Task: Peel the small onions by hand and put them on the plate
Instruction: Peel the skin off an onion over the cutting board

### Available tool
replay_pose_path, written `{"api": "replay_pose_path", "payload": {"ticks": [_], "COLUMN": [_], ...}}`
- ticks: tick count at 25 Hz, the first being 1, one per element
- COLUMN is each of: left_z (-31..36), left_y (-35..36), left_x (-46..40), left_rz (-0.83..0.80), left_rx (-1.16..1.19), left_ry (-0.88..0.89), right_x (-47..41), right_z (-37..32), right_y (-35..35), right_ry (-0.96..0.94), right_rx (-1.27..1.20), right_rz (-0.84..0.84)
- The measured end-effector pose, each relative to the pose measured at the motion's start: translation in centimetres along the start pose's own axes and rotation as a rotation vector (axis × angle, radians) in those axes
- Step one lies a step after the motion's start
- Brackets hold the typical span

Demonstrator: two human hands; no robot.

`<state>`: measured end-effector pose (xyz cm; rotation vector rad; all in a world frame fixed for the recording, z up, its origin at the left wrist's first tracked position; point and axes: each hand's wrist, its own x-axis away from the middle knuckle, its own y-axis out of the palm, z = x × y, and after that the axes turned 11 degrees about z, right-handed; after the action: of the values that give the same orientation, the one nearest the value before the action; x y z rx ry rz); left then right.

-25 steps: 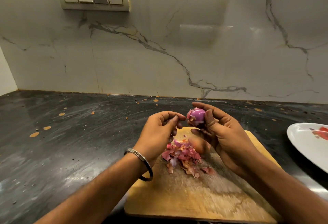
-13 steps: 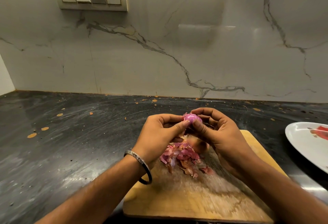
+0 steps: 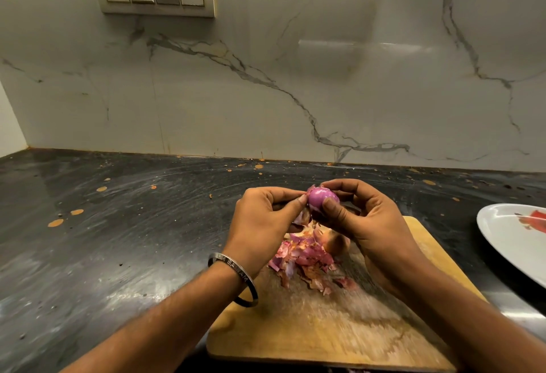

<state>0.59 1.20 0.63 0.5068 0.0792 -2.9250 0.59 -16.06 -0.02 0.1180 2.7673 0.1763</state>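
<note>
Since half a sec ago the left hand (image 3: 260, 225) is pulling slightly away from the onion (image 3: 320, 198), its fingers pinching a bit of skin at the onion's left end. The right hand (image 3: 372, 222) is gripping the onion btw thumb and curled fingers, above the cutting board (image 3: 339, 328) (peel pile (image 3: 307, 257) lying below). The plate (image 3: 514, 239) is sitting on the worktop (image 3: 118, 239), far right.

peels (image 3: 307, 257) on board (image 3: 339, 328), plate (image 3: 514, 242) right
</note>
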Motion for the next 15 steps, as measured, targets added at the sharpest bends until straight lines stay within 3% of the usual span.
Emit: {"api": "replay_pose_path", "payload": {"ticks": [5, 15], "left_z": [0.02, -0.07], "left_y": [-0.11, 0.28], "left_x": [-0.32, -0.12], "left_rz": [0.043, -0.026], "left_rx": [-0.002, 0.054], "left_ry": [-0.022, -0.086], "right_x": [-0.01, 0.04], "right_z": [-0.09, -0.32], "right_y": [0.16, 0.3], "right_ry": [0.034, 0.095], "right_rx": [-0.054, -0.043], "right_rz": [-0.018, -0.025]}}
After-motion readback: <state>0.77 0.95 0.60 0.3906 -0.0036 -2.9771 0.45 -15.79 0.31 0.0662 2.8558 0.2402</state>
